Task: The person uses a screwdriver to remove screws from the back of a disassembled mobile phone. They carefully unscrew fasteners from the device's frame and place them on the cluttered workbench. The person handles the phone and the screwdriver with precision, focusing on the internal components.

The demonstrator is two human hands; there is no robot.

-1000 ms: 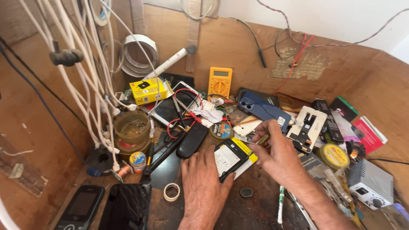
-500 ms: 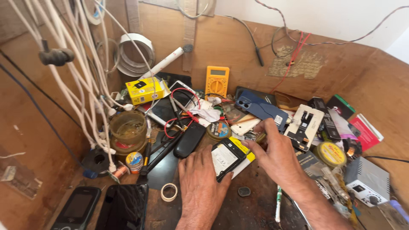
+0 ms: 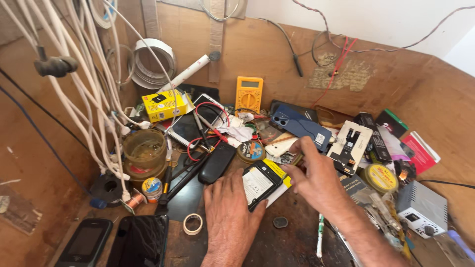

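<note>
The left hand (image 3: 228, 217) lies flat, fingers spread, pinning the black-and-yellow phone battery (image 3: 261, 182), while the right hand (image 3: 316, 180) beside it pinches its upper edge, battery not yet lifted.

The brown wooden desk (image 3: 297, 242) was crowded. At its near left edge lay two dark phones (image 3: 85, 242), side by side, with a small roll of tape (image 3: 192, 224) just beside them. Further back stood a murky round jar (image 3: 144, 151), a yellow box (image 3: 164, 105) and a yellow multimeter (image 3: 249, 94). A blue phone back (image 3: 300, 126) lay near the middle, a phone battery (image 3: 261, 182) in front of it. On the right sat a grey box (image 3: 422, 207), a round yellow tin (image 3: 380, 177) and a red packet (image 3: 420, 152).
</note>
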